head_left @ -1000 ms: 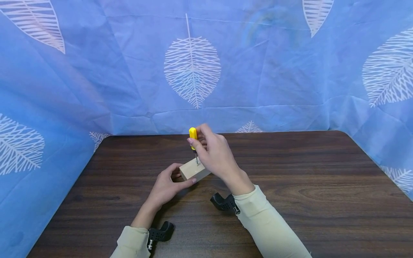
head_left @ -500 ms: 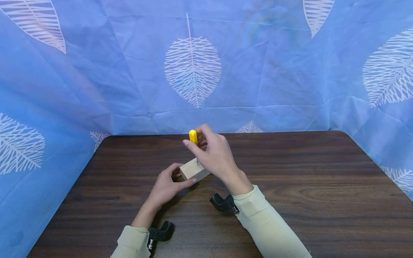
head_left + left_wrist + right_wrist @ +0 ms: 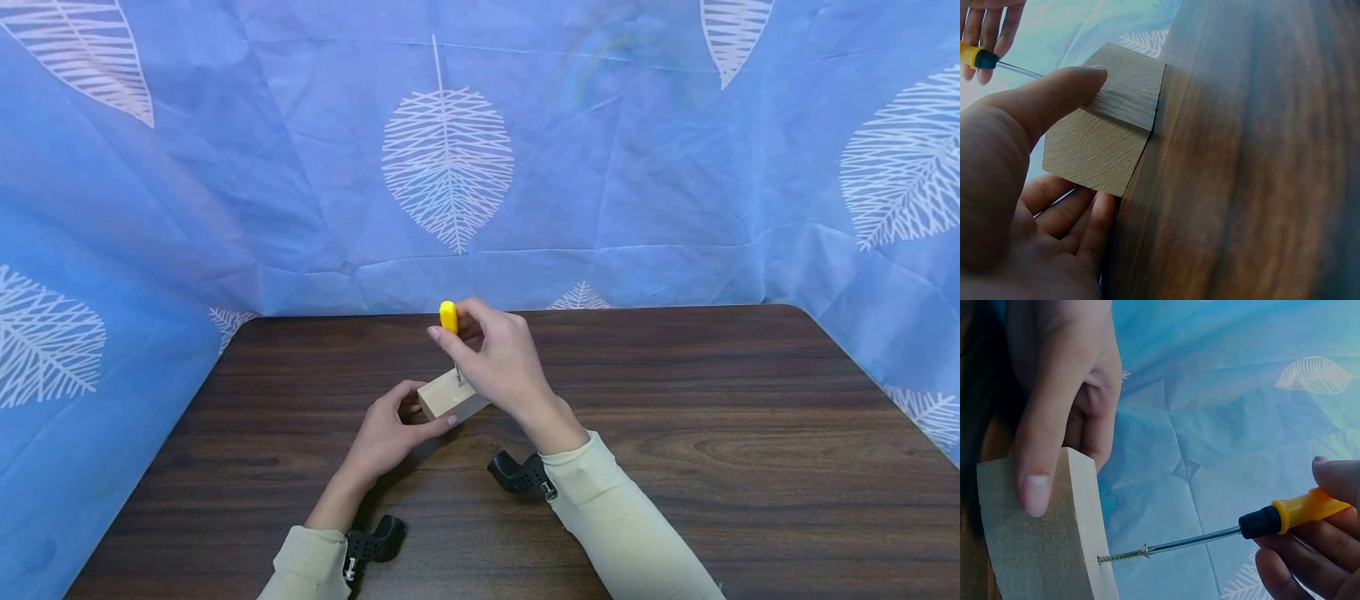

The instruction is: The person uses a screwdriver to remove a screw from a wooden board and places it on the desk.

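Gripping from both sides, our left hand (image 3: 384,437) lays its thumb along one flank of a wooden block (image 3: 444,400) and its fingers against the opposite flank. We see the pale, matte block on the dark, streaky wood-grain tabletop (image 3: 712,442), its edges crisply cut and its left end face marked with fine curved grain. Out of its upper face rises a slim metal screw (image 3: 1121,555), ridged with thread and flaring to a cone-shaped head. Meeting that head is the smooth, shiny shaft of our screwdriver (image 3: 1260,523), which has a black collar and a yellow handle. Further right, our right hand (image 3: 506,358) pinches this handle between thumb and fingers. Behind, from left edge to right, hangs creased blue cloth (image 3: 300,167) printed with white, line-drawn leaves.
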Available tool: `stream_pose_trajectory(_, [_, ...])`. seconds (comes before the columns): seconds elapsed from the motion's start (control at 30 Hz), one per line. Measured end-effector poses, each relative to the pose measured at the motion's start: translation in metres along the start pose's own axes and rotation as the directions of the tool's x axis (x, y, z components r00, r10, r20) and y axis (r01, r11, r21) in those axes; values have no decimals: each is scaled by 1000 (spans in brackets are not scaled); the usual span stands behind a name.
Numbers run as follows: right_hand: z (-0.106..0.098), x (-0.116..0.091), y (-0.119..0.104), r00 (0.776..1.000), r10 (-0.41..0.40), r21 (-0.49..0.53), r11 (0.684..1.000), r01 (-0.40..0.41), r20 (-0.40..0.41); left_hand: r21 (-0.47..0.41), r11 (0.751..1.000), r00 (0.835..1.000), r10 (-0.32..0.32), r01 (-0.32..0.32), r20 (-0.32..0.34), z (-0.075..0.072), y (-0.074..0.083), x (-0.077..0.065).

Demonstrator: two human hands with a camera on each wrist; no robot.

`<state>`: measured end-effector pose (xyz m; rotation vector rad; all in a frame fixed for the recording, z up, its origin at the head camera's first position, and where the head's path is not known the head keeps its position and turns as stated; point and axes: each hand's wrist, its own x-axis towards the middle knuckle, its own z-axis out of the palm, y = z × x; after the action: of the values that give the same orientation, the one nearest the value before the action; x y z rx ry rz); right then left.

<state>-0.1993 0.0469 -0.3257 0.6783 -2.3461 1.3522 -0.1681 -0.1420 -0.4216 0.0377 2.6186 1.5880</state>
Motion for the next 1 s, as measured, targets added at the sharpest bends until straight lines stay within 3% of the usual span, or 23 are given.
stream_pose_trajectory(0.4, [-1,-1,0,1000,-24,-11,1000,24,-7,-5,1000,1000,9,-9,3,1,2,0])
stream_pose_trajectory(1.0, [1,-1,-1,999,-17,-43,999,19,42,-5,1000,1000,2,-2,-1,0,0,-1])
